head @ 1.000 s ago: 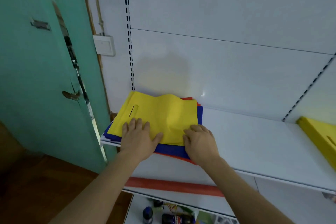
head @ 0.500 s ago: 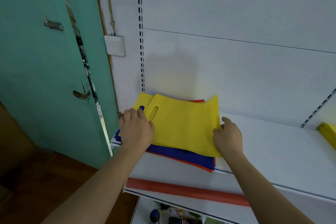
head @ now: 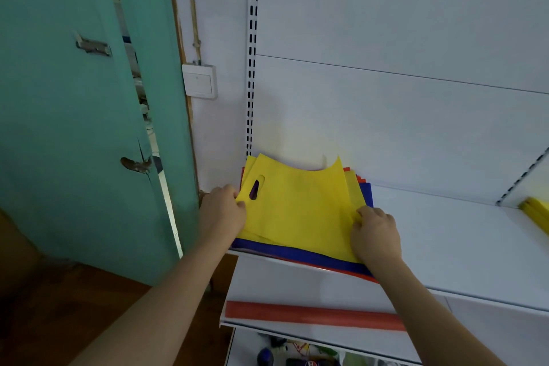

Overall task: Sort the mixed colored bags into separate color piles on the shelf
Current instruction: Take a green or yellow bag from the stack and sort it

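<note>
1. Top yellow bag [head: 297, 205] lying on a mixed pile at the left end of the white shelf [head: 445, 235], cut-out handle toward the left, far edge curling up against the back wall.
2. Left hand [head: 222, 211] at the bag's left edge beside the handle slot, fingers curled and pinching the yellow fabric.
3. Right hand [head: 375, 233] at the bag's right front corner, fingers bent, gripping the yellow edge.
4. More yellow sheets just beneath; blue bags [head: 300, 252] under those, red bags [head: 361, 275] at the bottom, showing along the front and right edges.
5. Separate yellow pile [head: 536, 214] at the far right of the shelf, well apart.
6. Teal door [head: 74, 128] and a wall switch [head: 199, 81] to the left.
</note>
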Available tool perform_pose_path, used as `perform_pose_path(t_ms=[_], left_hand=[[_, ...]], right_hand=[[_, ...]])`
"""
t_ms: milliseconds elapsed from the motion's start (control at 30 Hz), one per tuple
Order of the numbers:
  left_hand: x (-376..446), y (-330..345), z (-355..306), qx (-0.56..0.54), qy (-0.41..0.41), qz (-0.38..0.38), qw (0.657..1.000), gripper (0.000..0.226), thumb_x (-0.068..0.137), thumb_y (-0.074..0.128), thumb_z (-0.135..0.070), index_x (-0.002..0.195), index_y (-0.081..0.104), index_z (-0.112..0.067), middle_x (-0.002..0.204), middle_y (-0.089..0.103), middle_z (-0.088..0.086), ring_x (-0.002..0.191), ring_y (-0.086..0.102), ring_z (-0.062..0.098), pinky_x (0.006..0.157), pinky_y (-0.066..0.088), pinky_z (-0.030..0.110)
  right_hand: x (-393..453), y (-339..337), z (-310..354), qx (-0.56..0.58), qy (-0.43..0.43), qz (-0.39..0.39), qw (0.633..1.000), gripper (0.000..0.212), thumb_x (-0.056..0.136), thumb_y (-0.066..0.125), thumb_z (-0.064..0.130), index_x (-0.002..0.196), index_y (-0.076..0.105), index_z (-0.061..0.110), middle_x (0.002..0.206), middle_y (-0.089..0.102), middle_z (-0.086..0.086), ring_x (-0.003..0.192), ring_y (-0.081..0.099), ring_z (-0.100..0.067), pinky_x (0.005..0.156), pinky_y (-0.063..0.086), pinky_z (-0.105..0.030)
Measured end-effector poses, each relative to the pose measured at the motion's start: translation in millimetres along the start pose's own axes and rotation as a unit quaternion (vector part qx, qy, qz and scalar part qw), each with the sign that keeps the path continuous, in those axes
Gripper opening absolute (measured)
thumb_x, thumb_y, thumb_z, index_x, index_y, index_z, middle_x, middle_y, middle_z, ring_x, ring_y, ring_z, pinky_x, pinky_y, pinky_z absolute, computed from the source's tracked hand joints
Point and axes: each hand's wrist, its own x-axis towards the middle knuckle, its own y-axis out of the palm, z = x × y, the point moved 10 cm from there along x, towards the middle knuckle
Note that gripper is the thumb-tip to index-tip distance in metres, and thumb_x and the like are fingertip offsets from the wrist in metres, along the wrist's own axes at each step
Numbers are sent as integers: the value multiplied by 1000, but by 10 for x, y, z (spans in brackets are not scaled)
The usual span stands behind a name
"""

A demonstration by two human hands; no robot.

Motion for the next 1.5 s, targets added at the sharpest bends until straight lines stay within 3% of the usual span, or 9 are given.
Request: perform_pose_path(t_ms=[200, 333, 533, 633, 700, 1033, 1233, 1367, 1500], left_hand=[[-56, -88, -264, -17, 113, -39, 993, 22, 97, 68, -17, 118, 68, -21, 111, 67, -2, 104, 57, 18, 86, 55, 36], [-72, -99, -376, -27, 146, -31, 988, 23, 99, 64, -14, 121, 64, -21, 109, 70, -2, 95, 58, 14, 74, 48, 28], [125, 97, -262, -96, 44, 99, 989, 50, 98, 59, -14, 146, 48, -17, 122, 68, 4, 85, 63, 16, 63, 47, 33], [262, 69, -280, -56, 11, 82, 995, 25, 109, 49, -33, 115, 59, -11, 103, 67, 8, 82, 61, 24, 62, 40, 36], [266, 91, -369, -8, 29, 78, 997, 31, 110, 45, -32, 86, 51, -13, 84, 59, 7, 74, 54, 23, 59, 35, 37], [104, -272, -814, -156, 189, 43, 969, 11, 111, 47, -22, 110, 56, -28, 87, 64, -10, 67, 54, 7, 56, 35, 27], [54, -573, -866, -299, 225, 30, 927, 14, 111, 49, -22, 113, 59, -31, 98, 69, -6, 79, 62, 12, 68, 47, 27], [64, -520, -701, -347, 170, 46, 921, 22, 111, 49, -16, 108, 61, -34, 106, 71, -10, 95, 65, 10, 78, 51, 34], [142, -505, -591, -351, 120, 31, 928, 30, 106, 53, -10, 104, 61, -39, 104, 69, -21, 90, 71, 6, 68, 59, 39]], right_hand=[[-57, 23, -29, -69, 32, 12, 997, 19, 103, 37, 21, 109, 56, 20, 112, 68, -4, 112, 54, -30, 88, 54, -44], [-17, 22, 35, -100, 26, 21, 994, 20, 101, 38, 18, 111, 56, 21, 113, 68, -4, 109, 57, -29, 88, 55, -43], [-12, 57, 7, -90, 50, 47, 994, 26, 101, 36, 22, 118, 55, 20, 119, 62, -8, 113, 53, -32, 90, 52, -44], [-3, 10, -35, -75, 43, 45, 995, 25, 103, 38, 22, 119, 57, 19, 118, 64, -7, 113, 54, -31, 90, 54, -43], [-5, -26, -85, -59, 44, 35, 997, 26, 103, 39, 20, 121, 58, 18, 117, 64, -6, 111, 55, -30, 90, 55, -42], [183, -54, -315, 143, 57, 3, 988, 53, 95, 61, 29, 146, 50, 21, 140, 59, -6, 131, 47, -32, 104, 48, -50], [410, -116, -407, 394, 97, -8, 914, 100, 84, 78, 62, 163, 24, 33, 157, 49, 2, 137, 53, -30, 107, 50, -53], [523, -76, -409, 525, 111, 7, 843, 78, 90, 82, 40, 155, 40, 34, 136, 63, 4, 113, 65, -20, 90, 58, -48], [537, -355, -443, 514, 75, -75, 851, 37, 94, 74, 24, 128, 62, 32, 107, 74, 4, 97, 71, -22, 80, 61, -45]])
